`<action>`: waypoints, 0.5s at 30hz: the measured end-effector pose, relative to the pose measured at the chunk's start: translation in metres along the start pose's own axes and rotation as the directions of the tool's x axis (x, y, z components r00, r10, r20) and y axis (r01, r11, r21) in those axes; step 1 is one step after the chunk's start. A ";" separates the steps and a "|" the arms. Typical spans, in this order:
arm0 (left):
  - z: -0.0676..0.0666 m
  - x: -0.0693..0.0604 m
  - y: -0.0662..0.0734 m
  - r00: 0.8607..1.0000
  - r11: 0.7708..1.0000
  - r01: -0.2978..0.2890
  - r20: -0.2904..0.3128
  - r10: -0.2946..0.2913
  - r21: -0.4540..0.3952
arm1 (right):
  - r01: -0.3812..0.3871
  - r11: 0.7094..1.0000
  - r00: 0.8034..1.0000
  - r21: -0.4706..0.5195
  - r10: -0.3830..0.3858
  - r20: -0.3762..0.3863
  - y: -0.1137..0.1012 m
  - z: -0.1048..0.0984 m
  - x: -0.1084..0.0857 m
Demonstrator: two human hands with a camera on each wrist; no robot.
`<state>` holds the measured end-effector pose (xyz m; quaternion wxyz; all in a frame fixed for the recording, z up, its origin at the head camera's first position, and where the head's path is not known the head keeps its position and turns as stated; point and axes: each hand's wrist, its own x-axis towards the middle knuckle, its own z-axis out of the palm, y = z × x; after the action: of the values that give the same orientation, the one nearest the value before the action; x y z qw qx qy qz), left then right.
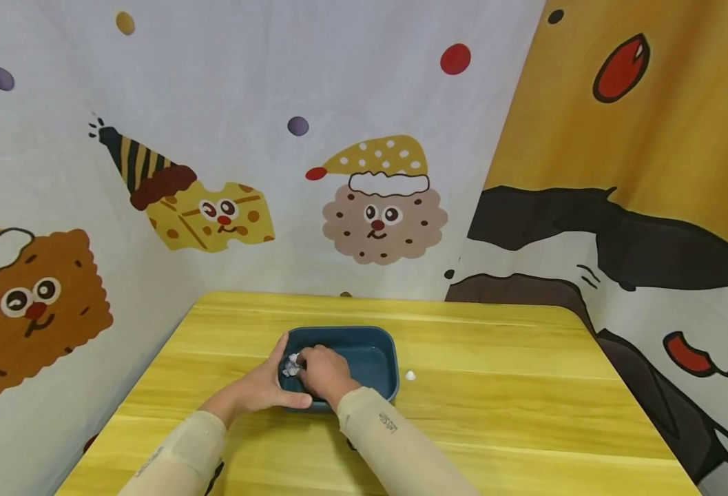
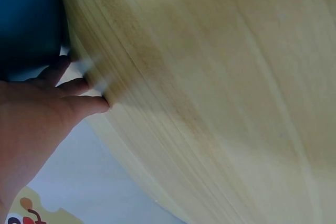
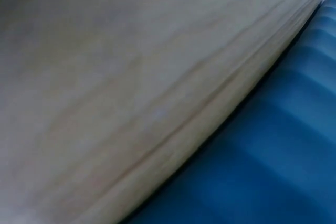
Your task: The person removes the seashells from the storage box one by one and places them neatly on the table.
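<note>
A dark blue rectangular bin (image 1: 372, 368) sits on the table. My left hand (image 1: 261, 386) rests against its left end, the thumb stretched along the near side and the index finger along the left rim. In the left wrist view, the other fingers of that hand (image 2: 39, 108) reach down beside the bin's outer wall (image 2: 31, 19), spread and fairly straight. My right hand (image 1: 326, 372) reaches inside, fingers curled on a crumpled white-and-blue wad (image 1: 291, 365) near the left wall. What the wad is made of is unclear. The right wrist view misses the fingers, showing the bin's ribbed outside (image 3: 273, 156).
A small white piece (image 1: 410, 375) lies on the wood-grain table (image 1: 494, 386), just right of the bin. Behind and to the sides hang white and orange cloths (image 1: 376, 89) printed with cartoon food.
</note>
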<state>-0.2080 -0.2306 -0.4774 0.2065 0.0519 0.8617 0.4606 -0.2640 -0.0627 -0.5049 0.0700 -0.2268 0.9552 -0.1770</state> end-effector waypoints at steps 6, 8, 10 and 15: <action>0.001 0.000 -0.001 1.000 1.000 0.000 -0.002 0.000 0.004 | -0.010 1.000 1.000 0.006 0.010 -0.009 0.002 0.004 0.004; 0.001 0.001 -0.002 1.000 1.000 0.002 -0.004 -0.002 0.010 | -0.011 1.000 1.000 0.009 0.011 -0.005 0.002 0.004 0.005; 0.001 0.001 -0.003 1.000 1.000 0.002 -0.006 -0.002 0.014 | -0.011 1.000 1.000 0.013 0.011 -0.001 0.002 0.004 0.005; 0.001 0.001 -0.003 1.000 1.000 -0.001 -0.014 0.001 0.020 | -0.009 1.000 1.000 0.024 0.009 -0.004 0.001 0.003 0.006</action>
<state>-0.2082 -0.2314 -0.4805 0.1998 0.0511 0.8676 0.4524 -0.2689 -0.0651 -0.5084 0.0715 -0.2212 0.9541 -0.1888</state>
